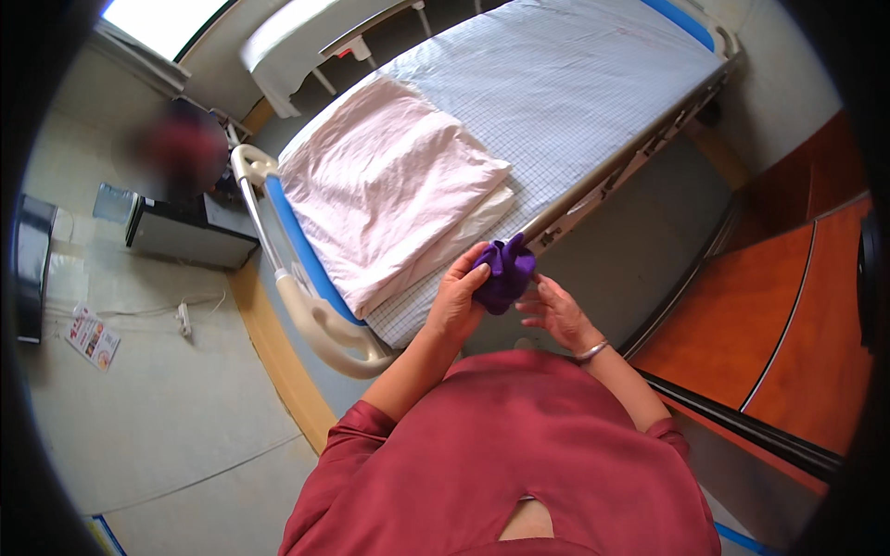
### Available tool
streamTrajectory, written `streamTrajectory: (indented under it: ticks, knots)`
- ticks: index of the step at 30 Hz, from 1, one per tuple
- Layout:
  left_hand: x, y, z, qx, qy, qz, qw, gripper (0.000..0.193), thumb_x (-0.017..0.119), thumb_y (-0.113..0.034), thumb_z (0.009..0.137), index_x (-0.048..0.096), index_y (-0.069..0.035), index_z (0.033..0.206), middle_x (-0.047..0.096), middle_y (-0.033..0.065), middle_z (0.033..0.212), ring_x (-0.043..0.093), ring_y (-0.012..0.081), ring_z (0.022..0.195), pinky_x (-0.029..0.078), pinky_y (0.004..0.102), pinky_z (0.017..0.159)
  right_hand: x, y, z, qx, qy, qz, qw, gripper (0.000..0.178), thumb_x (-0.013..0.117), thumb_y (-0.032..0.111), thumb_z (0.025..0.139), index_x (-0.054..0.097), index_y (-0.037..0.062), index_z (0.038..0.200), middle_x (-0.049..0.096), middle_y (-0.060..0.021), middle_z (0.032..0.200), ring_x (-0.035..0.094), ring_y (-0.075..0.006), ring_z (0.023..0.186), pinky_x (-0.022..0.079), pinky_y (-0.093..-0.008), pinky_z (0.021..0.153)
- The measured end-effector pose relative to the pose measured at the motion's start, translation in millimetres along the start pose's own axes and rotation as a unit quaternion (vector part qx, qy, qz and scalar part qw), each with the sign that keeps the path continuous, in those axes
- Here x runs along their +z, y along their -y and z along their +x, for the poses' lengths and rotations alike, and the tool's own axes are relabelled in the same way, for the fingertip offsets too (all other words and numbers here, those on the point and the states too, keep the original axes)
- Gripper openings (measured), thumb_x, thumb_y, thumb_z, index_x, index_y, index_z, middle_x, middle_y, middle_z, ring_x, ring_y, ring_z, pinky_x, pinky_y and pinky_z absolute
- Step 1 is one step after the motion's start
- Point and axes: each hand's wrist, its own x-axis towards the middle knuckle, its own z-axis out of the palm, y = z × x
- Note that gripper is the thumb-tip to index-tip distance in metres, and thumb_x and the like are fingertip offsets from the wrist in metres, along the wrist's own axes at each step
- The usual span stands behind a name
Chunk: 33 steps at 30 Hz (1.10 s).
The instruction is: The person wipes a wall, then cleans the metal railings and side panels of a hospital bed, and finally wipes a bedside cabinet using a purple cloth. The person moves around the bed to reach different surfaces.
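Observation:
A bunched purple cloth is gripped in my left hand, its thumb pressed over the near side. My right hand is just right of the cloth, fingers apart and pointing toward it; whether a fingertip touches the cloth I cannot tell. A bracelet circles my right wrist. Beyond my hands stands a bed with a checked pale-blue sheet. On its left end lies a folded pale-pink quilt, close to my left hand.
The bed's cream and blue end board rises on the left, and a metal side rail runs along the near side. Wooden cabinet doors are at the right. A dark cabinet stands far left, near a blurred dark and red shape.

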Motion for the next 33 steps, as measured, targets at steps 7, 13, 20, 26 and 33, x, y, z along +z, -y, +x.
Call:
streamTrajectory:
  ticks: [7, 13, 20, 26, 33]
  knots:
    - [22, -3, 4, -0.018, 0.059, 0.002, 0.998, 0.045, 0.061, -0.007, 0.082, 0.046, -0.003, 0.124, 0.055, 0.0092, 0.115, 0.055, 0.0191, 0.103, 0.045, 0.0338, 0.091, 7, 7, 7, -0.412, -0.153, -0.505, 0.743, 0.065, 0.068, 0.024, 0.07, 0.041, 0.006, 0.127, 0.049, -0.0164, 0.115, 0.042, -0.0328, 0.113, 0.032, -0.039, 0.098]
    - [29, -15, 3, 0.019, 0.058, 0.024, 0.998, 0.058, 0.063, -0.012, 0.082, 0.035, -0.004, 0.132, 0.05, 0.01, 0.121, 0.051, 0.0206, 0.108, 0.043, 0.0351, 0.092, 25, 30, 1, -0.13, 0.109, -0.32, 0.932, 0.034, 0.063, 0.015, 0.077, 0.057, 0.003, 0.109, 0.062, -0.0084, 0.095, 0.057, -0.0157, 0.086, 0.046, -0.0301, 0.079]
    - [-8, 12, -7, -0.071, 0.01, 0.178, 0.981, 0.042, 0.058, -0.02, 0.087, 0.045, -0.004, 0.123, 0.057, 0.0033, 0.11, 0.055, 0.0123, 0.096, 0.044, 0.031, 0.086, 38, 30, 14, -0.221, 0.018, -0.116, 0.968, 0.026, 0.058, 0.012, 0.085, 0.056, 0.0008, 0.108, 0.061, -0.001, 0.095, 0.054, -0.007, 0.084, 0.046, -0.023, 0.074]
    - [-11, 24, 0, 0.06, -0.04, 0.299, 0.951, 0.031, 0.058, -0.012, 0.086, 0.051, 0.001, 0.113, 0.061, 0.0037, 0.099, 0.056, 0.0099, 0.088, 0.046, 0.0241, 0.08, 39, 25, 14, -0.183, 0.032, -0.055, 0.981, 0.027, 0.05, 0.019, 0.09, 0.055, 0.0, 0.11, 0.058, 0.0015, 0.093, 0.053, -0.0062, 0.082, 0.046, -0.0225, 0.075]
    - [-5, 20, -1, 0.113, -0.09, 0.453, 0.88, 0.018, 0.059, -0.014, 0.085, 0.061, -0.001, 0.098, 0.061, 0.0032, 0.079, 0.055, 0.0095, 0.07, 0.046, 0.024, 0.063, 51, 33, 3, -0.243, 0.016, -0.417, 0.876, 0.03, 0.055, 0.013, 0.079, 0.052, -0.0035, 0.104, 0.059, -0.0203, 0.093, 0.058, -0.0321, 0.086, 0.045, -0.0382, 0.078]
